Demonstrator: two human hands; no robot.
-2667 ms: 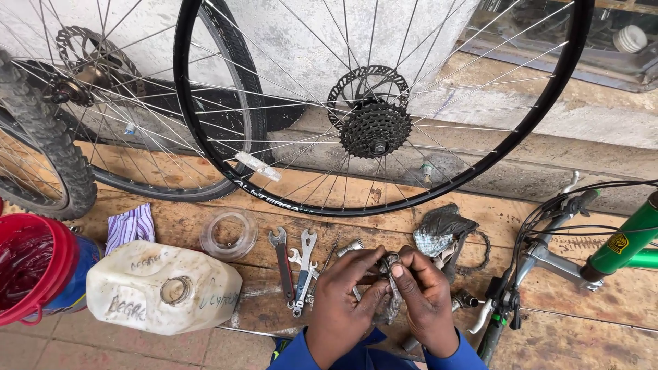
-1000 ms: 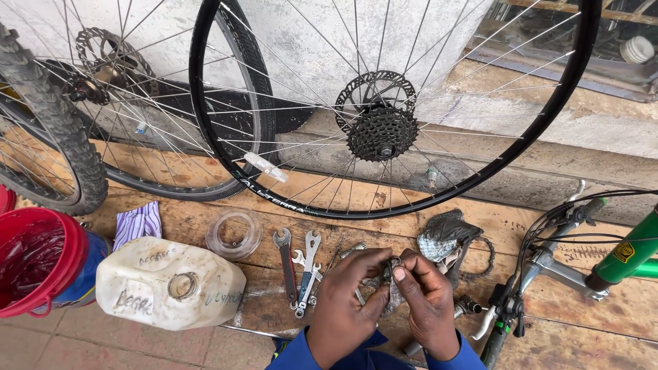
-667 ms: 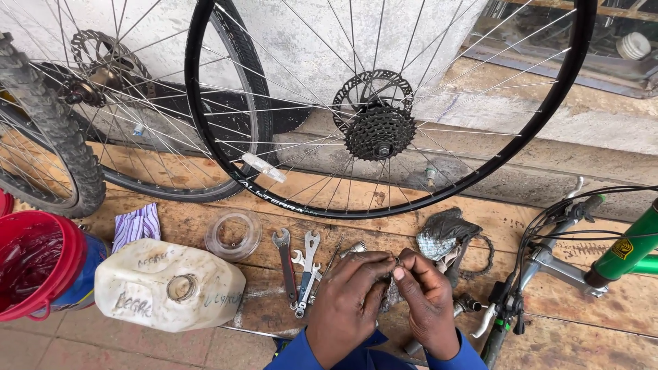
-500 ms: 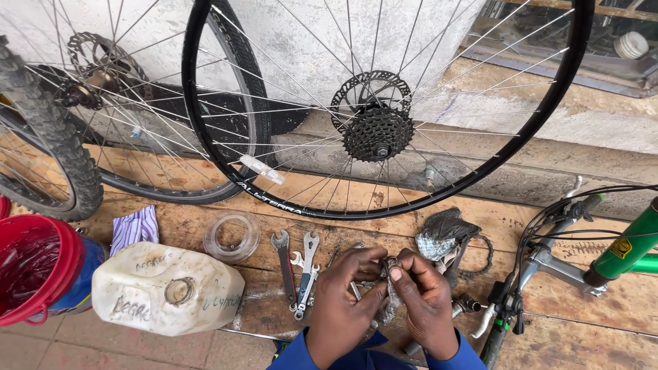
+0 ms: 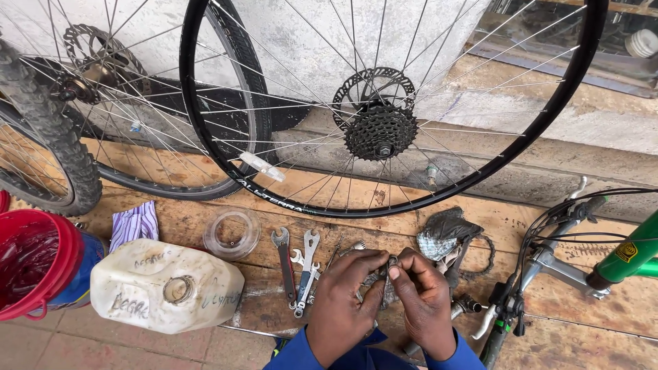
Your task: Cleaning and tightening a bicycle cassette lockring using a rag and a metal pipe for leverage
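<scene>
I am pinching a small metal part [image 5: 388, 266] between the fingertips of my left hand [image 5: 343, 305] and my right hand [image 5: 419, 301]; both grips are closed on it, thumbs and forefingers meeting at its top end. It is too small and too covered for me to tell what kind of part it is. To work it well, I judge I should be keeping one grip steady as the anchor while the other does the fine turning or pulling, and holding the part low over the wooden worktop [image 5: 199, 223] so a slip drops it close by. The part is sitting right inside the grip, at the fingertips. Just to the left of the grip the spanners [image 5: 301, 264] are lying; farther left is the white jerrycan [image 5: 164, 291]. Beyond the grip the rear wheel [image 5: 381, 130] is leaning against the wall, and to the right lies a grey rag [image 5: 445, 231].
</scene>
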